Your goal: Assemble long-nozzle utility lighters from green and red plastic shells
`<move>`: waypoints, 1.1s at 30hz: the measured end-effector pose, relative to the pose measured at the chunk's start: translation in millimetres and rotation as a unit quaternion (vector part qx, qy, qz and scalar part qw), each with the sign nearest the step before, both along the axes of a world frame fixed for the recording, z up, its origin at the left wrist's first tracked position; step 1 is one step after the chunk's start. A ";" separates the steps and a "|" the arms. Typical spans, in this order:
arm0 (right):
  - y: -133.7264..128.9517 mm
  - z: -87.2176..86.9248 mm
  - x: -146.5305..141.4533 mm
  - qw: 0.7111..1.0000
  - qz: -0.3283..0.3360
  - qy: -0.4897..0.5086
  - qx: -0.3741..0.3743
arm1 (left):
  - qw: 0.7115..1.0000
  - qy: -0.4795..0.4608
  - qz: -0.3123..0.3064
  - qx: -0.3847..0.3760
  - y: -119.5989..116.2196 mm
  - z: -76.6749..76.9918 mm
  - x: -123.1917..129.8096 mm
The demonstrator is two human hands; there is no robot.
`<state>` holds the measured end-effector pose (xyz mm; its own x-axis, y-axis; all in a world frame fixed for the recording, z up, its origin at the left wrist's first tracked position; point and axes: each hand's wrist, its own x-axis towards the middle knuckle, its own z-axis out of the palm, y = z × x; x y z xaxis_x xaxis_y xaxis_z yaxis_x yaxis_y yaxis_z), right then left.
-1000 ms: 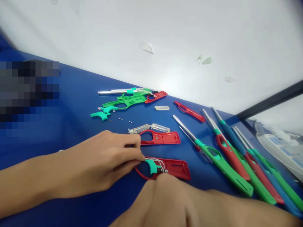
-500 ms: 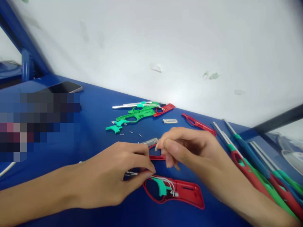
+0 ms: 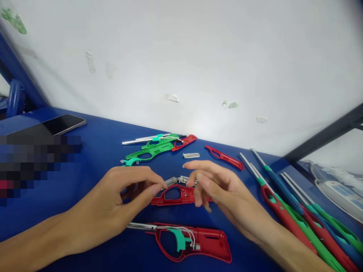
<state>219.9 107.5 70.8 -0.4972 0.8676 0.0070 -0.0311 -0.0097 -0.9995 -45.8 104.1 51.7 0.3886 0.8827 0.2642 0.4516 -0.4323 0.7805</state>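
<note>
My left hand (image 3: pixel 124 202) has its thumb and index finger pinched together over the end of a small clear part (image 3: pixel 171 182); whether anything is between the fingertips cannot be made out. My right hand (image 3: pixel 217 185) is loosely curled with the fingers apart, and no object shows in it. It hovers over a red lighter casing half (image 3: pixel 187 197) and hides its right end. A second small clear part (image 3: pixel 183 179) lies behind that casing. Nearest me lies an open red lighter half (image 3: pixel 211 241) with a teal trigger (image 3: pixel 178 238), white wires and a metal tube (image 3: pixel 141 226).
At the back lie green casing halves (image 3: pixel 157 148), a red casing piece (image 3: pixel 187 142), a clear part (image 3: pixel 191 155) and another red casing half (image 3: pixel 224 156). Several assembled lighters (image 3: pixel 286 211) line the right side. A phone (image 3: pixel 66 122) lies left, near a blurred patch. The white wall (image 3: pixel 198 56) rises behind.
My left hand has moved back and left from the nearest red lighter half, uncovering its metal tube. My right hand's fingers have spread. The camera view has shifted.
</note>
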 end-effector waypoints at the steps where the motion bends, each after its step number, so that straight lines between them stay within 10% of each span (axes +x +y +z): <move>1: -1.5 -0.2 2.6 1.000 -0.017 -0.013 0.016 | 0.999 -0.031 0.009 -0.013 2.3 1.2 -2.0; 7: -11.9 -6.8 18.5 0.960 -0.157 -0.149 0.179 | 0.968 -0.221 0.065 -0.097 22.8 11.6 -18.2; 16: -14.8 -14.9 31.9 0.907 -0.248 -0.227 0.254 | 0.962 -0.231 0.131 -0.066 32.0 16.9 -23.4; 21: -23.2 -21.5 38.2 0.914 -0.226 -0.256 0.220 | 0.956 -0.231 0.166 -0.075 33.0 16.1 -24.4; 33: -32.0 -13.4 30.4 0.858 -0.173 -0.266 0.403 | 0.952 -0.224 0.200 -0.066 34.0 12.5 -24.8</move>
<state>250.3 75.5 57.4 -0.3300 0.7836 0.5264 0.5706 0.6098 -0.5500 -70.6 138.2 64.2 -0.1099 0.9734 0.2009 0.1690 -0.1809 0.9689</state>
